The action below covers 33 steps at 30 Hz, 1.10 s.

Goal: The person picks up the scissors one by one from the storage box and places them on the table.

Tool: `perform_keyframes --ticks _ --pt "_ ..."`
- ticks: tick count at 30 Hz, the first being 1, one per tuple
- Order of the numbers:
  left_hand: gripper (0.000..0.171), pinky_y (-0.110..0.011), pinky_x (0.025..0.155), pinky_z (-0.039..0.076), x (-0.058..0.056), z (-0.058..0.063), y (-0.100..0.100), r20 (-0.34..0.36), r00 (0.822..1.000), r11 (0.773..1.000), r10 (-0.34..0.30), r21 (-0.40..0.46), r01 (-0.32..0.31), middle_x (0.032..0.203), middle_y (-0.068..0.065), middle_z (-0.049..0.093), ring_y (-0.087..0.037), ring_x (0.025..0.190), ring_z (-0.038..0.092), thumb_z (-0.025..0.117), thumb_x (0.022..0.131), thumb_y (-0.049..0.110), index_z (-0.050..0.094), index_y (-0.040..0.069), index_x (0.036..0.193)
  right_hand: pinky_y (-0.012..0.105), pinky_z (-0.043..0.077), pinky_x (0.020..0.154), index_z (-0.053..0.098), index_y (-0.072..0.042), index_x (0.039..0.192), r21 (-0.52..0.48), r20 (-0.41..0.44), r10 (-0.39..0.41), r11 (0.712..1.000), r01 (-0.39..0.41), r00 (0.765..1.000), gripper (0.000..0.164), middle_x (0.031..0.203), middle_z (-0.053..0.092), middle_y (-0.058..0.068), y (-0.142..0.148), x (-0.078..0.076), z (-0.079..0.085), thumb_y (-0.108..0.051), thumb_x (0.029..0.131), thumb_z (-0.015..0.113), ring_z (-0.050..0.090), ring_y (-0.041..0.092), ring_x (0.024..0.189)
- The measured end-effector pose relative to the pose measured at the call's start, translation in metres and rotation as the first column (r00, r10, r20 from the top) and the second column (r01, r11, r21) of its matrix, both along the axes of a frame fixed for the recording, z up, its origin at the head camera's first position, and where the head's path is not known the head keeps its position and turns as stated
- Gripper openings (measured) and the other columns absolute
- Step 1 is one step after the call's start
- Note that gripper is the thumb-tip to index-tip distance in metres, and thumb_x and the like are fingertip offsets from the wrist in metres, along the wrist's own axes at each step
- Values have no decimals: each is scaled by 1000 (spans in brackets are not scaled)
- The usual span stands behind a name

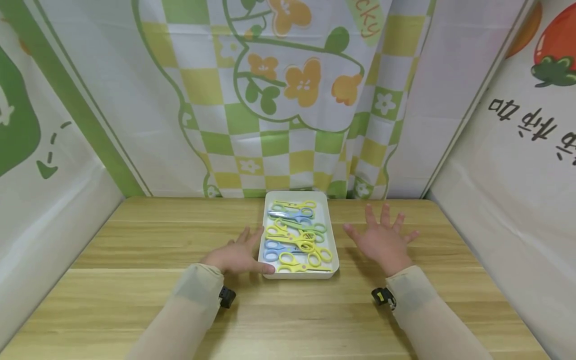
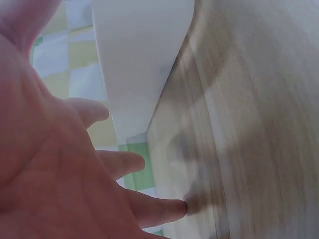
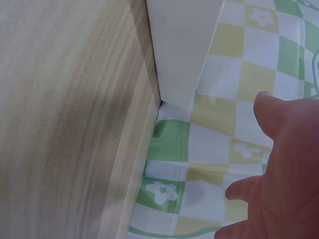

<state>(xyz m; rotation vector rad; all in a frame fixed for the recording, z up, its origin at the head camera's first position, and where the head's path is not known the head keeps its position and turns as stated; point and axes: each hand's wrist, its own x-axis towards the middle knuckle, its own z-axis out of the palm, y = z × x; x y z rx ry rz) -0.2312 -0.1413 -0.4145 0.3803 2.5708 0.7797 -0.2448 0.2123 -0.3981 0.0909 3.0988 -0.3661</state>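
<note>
A shallow white tray (image 1: 334, 250) on the wooden table holds several pairs of scissors with yellow, blue and green handles. Yellow-handled scissors (image 1: 288, 239) lie across its middle, and blue-handled scissors (image 1: 292, 215) lie farther back. At the tray's left side is my left hand (image 1: 234, 256), fingers spread, thumb tip at the near left corner of the rim. The left wrist view shows its straight fingers beside the tray's outer wall (image 2: 144, 59). My right hand (image 1: 384, 242) is apart from the tray on its right, fingers spread and holding nothing.
The table (image 1: 157, 300) has wood grain and runs back to a checked curtain (image 1: 288, 145) close behind the tray. Printed white walls stand at the left (image 1: 54, 220) and right (image 1: 504, 210). A small black device (image 1: 383, 296) sits at each wrist.
</note>
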Motion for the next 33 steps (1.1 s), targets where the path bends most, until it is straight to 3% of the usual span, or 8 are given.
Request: perform_keyframes --ticks 9,17,22,25,27,29,33 --pt "124 -72 109 6 1 -2 2 -9 1000 1000 15 -21 -15 161 -27 -11 -60 140 0 79 75 59 1 16 161 81 -24 81 10 -13 161 7 6 11 1000 -11 1000 113 159 -12 29 -2 0 0 -91 79 10 -20 62 133" --pt "124 -69 111 6 3 -1 4 -11 1000 999 26 -36 -26 161 -28 -4 -56 143 1 79 74 61 3 15 161 82 -22 82 11 -13 161 -5 21 6 1000 -6 1000 113 159 -12 29 -3 0 -2 -91 79 12 -20 62 133" --pt "127 -67 112 -1 -1 -7 4 13 998 996 66 -66 -65 161 -29 3 -51 145 1 79 70 65 2 22 161 85 -12 87 7 -12 161 -114 82 53 992 -43 995 111 159 -12 30 0 -7 -3 -89 82 15 -13 63 136" --pt "129 -64 112 -5 -7 -16 2 7 997 994 72 -78 -71 161 -27 8 -46 147 2 78 67 70 1 25 161 78 3 102 9 -5 160 -271 98 128 958 -98 987 107 160 0 32 4 -17 -7 -83 89 22 -1 58 141" --pt "131 -65 112 -6 -9 -20 0 -1 998 995 69 -71 -69 161 -26 11 -45 147 4 78 65 71 2 25 161 69 10 110 13 -2 159 -378 97 158 919 -110 983 101 160 10 31 7 -24 -8 -78 93 29 8 53 143" --pt "131 -65 112 -5 -10 -21 0 -1 998 995 63 -74 -63 161 -24 14 -43 148 6 78 65 71 1 25 161 62 13 114 19 -1 158 -453 86 164 885 -108 983 95 159 18 28 9 -29 -10 -72 96 35 13 47 145" --pt "130 -64 112 -5 -11 -19 1 15 998 995 62 -78 -61 161 -24 13 -42 148 6 79 67 69 0 26 161 59 18 114 32 -6 156 -557 103 131 829 -53 986 82 158 29 21 11 -37 -8 -64 99 43 21 43 144"
